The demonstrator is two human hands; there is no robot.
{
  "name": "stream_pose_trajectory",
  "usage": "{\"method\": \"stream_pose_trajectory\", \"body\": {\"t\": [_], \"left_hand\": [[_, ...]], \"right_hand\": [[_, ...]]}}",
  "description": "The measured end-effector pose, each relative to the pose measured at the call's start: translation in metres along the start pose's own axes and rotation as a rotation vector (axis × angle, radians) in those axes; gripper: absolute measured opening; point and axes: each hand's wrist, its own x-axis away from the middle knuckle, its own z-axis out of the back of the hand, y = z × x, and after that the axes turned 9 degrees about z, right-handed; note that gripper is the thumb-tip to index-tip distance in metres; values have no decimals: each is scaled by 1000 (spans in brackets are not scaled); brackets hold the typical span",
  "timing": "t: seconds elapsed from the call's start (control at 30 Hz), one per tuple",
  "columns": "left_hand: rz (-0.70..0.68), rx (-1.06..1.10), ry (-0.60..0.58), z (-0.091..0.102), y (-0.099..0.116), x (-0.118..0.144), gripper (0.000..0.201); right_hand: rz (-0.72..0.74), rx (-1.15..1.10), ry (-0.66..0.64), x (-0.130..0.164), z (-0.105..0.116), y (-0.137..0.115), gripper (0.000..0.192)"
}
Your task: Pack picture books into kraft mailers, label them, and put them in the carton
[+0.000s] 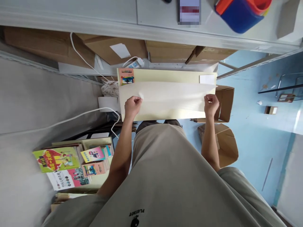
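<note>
A wide, translucent white sheet (170,93) lies across a pale cream board (165,76). My left hand (133,107) pinches this sheet near its left end, where a small bit is bunched up at the fingertips. Near the right end, my right hand (211,104) has its thumb and fingers closed on the sheet too. Behind the sheet, a small orange booklet (126,76) lies at the board's far left corner, and a white card (206,79) sits at its far right corner. Whether the sheet is paper or plastic film, I cannot tell.
A metal shelf (106,30) spans the front, with cardboard boxes (171,52) beneath it and a power strip (134,64). Open cartons (224,145) stand at the right. Stacked books (59,159) lie at the lower left. A white cable (71,119) runs along the left.
</note>
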Motion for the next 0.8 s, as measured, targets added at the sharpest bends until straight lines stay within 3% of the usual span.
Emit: {"method": "stream_pose_trajectory", "body": {"t": [0.1, 0.2, 0.27, 0.37, 0.43, 0.57, 0.7, 0.8], "left_hand": [[56, -114, -7, -50, 8, -5, 3], [90, -250, -57, -88, 13, -6, 8], [92, -335, -60, -107, 17, -3, 23], [45, -403, -40, -128, 20, 7, 63], [28, -443, -67, -139, 21, 15, 85], [55, -514, -114, -151, 20, 27, 109], [72, -508, -108, -154, 16, 28, 115], [49, -455, -100, -151, 9, 23, 107]], "right_hand": [[-93, 27, -103, -11, -17, 35, 15], [-162, 32, -187, -18, -30, 69, 18], [-186, 23, -251, -21, -35, 89, 19], [-206, 5, -347, -25, -40, 112, 22], [-208, 17, -386, -25, -41, 122, 24], [-116, 128, -366, -14, -47, 125, 26], [72, 84, -534, 11, -64, 111, 33], [97, 60, -684, 25, -76, 103, 34]]}}
